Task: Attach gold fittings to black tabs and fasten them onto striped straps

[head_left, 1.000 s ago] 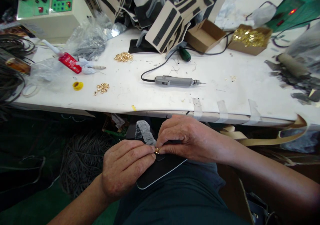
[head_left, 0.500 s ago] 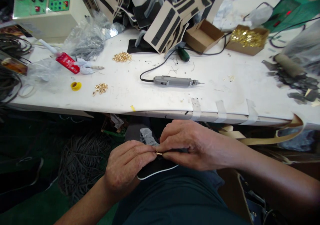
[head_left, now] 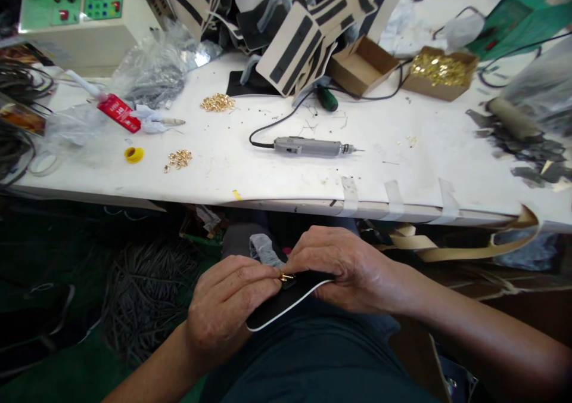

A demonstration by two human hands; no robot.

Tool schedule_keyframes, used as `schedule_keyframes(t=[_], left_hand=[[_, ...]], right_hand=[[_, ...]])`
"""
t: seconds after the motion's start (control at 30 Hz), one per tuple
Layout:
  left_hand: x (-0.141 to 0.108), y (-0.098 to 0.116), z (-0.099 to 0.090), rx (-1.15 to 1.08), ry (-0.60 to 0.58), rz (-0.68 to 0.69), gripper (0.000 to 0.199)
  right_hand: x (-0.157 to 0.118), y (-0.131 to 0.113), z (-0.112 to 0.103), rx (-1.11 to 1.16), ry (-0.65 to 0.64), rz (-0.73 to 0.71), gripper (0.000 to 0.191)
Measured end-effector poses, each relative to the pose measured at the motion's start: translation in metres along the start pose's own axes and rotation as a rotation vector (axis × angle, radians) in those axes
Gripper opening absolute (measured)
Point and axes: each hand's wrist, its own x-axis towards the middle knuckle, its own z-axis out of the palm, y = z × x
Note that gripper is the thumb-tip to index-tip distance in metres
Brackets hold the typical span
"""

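Over my lap I hold a black flat panel [head_left: 273, 312] with a pale edge, in both hands. My left hand [head_left: 230, 293] is closed on its left part, fingertips at a small gold metal fitting [head_left: 286, 277] on the panel's dark side. My right hand [head_left: 342, 266] grips the right part, thumb below the edge and index fingertip touching or very near the fitting. A strip wrapped in clear plastic [head_left: 264, 249] sticks up from behind the panel. Fingers hide much of the panel, and how the fitting is attached is not visible.
A grey electric screwdriver [head_left: 308, 147] lies mid-table on its cord. Small gold parts [head_left: 179, 159] sit in piles at left. Behind are stacked striped panels [head_left: 290, 48], an open cardboard box [head_left: 364, 63] and a box of gold pieces [head_left: 442, 72]. A red bottle [head_left: 120, 112] lies left.
My right thumb has moved from beside the gold fitting to beneath the panel's edge. The panel's right side is lifted and shows more of its dark face.
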Motion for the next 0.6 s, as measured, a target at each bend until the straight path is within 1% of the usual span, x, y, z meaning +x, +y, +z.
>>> schedule_keyframes(t=[0.23,0.3,0.5,0.6], left_hand=[[-0.003,-0.001,-0.002,-0.077,-0.064,-0.014,0.039],[-0.004,0.001,-0.001,-0.076,-0.05,-0.02,0.041],[-0.005,0.003,0.006,-0.074,0.044,-0.053,0.045],[-0.005,0.001,0.009,-0.076,0.056,-0.069,0.047]], right_hand=[[-0.001,0.001,0.001,-0.006,-0.012,-0.028,0.027],[-0.002,0.001,0.002,0.011,-0.014,-0.036,0.028],[-0.005,0.002,0.005,-0.005,0.02,-0.048,0.034],[-0.007,0.001,0.005,-0.029,0.036,-0.054,0.036]])
